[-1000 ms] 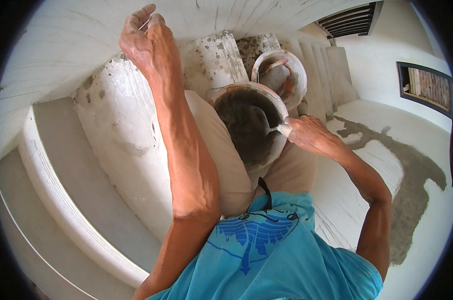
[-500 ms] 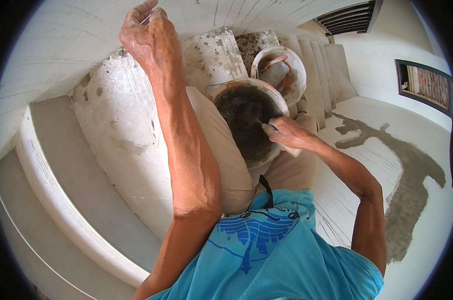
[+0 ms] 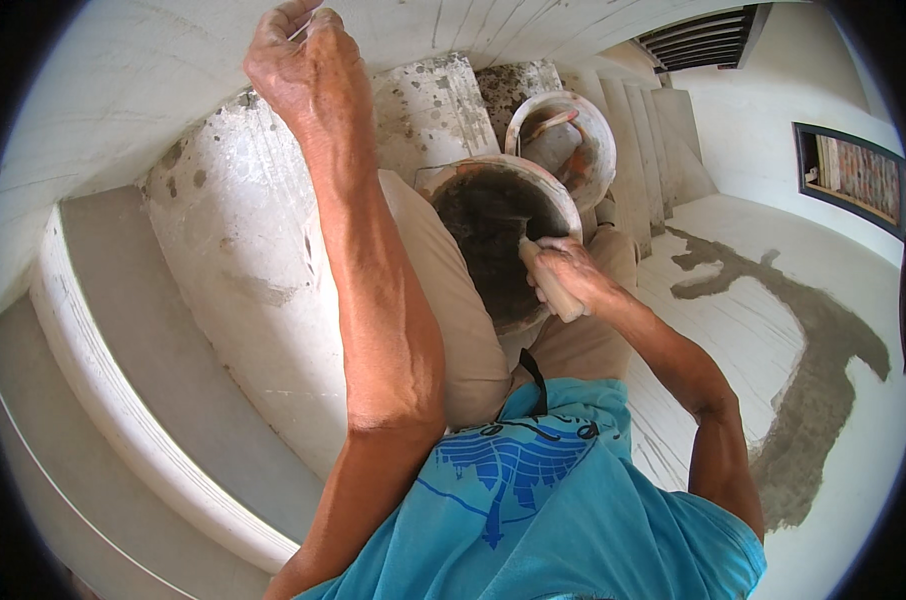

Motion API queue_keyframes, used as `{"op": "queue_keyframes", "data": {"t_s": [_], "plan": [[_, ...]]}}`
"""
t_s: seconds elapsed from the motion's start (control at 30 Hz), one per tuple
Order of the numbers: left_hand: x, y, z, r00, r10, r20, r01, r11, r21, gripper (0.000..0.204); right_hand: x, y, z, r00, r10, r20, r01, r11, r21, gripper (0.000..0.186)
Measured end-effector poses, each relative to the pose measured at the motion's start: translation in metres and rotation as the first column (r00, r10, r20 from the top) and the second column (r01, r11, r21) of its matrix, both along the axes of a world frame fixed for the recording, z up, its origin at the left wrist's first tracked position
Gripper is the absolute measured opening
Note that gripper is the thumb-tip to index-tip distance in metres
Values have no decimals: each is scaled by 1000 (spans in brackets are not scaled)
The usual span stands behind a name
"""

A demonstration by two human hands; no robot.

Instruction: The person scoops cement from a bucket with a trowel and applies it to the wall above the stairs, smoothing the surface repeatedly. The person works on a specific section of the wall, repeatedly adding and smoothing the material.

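Note:
My right hand is wrapped round the light wooden handle of a trowel. Its blade end dips into dark grey wet mortar and is hard to make out there. The mortar sits inside a round, mortar-smeared bucket between my knees. High at the upper left, my left hand is raised by the pale wall, its fingers curled. Whatever those fingers may hold is hidden from view.
A second whitish bucket, with tools inside, stands just behind the first. Spattered pale steps lie beyond, and grey stairs descend on the left. Wet grey mortar patches mark the surface at right, below a dark-framed opening.
In the bucket, my right hand has turned the trowel, so more of its handle shows, and my right elbow has come inward. My left hand has shifted slightly right.

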State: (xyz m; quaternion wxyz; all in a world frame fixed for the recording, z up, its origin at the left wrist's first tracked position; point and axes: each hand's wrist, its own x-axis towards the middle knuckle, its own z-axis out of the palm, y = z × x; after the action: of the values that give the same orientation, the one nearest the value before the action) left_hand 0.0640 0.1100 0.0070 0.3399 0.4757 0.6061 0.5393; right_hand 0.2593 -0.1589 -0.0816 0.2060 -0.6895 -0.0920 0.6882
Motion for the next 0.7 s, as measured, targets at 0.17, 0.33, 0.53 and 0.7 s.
{"op": "queue_keyframes", "data": {"t_s": [0.17,0.33,0.53,0.7], "plan": [[26,-12,22,986,128,-108,-131,991,-20,30,-12,12,6,1000,9,5,-9,1000,-23,56],[-8,4,-11,992,-39,116,33,998,54,30,-17,12,6,970,205,133,-215,974,71,29],[-13,13,-24,994,-96,49,93,994,64,30,-10,-4,4,870,334,361,-442,853,277,27],[-11,10,-20,988,-61,141,51,996,76,29,0,-18,-5,801,335,497,-545,752,370,35]]}}
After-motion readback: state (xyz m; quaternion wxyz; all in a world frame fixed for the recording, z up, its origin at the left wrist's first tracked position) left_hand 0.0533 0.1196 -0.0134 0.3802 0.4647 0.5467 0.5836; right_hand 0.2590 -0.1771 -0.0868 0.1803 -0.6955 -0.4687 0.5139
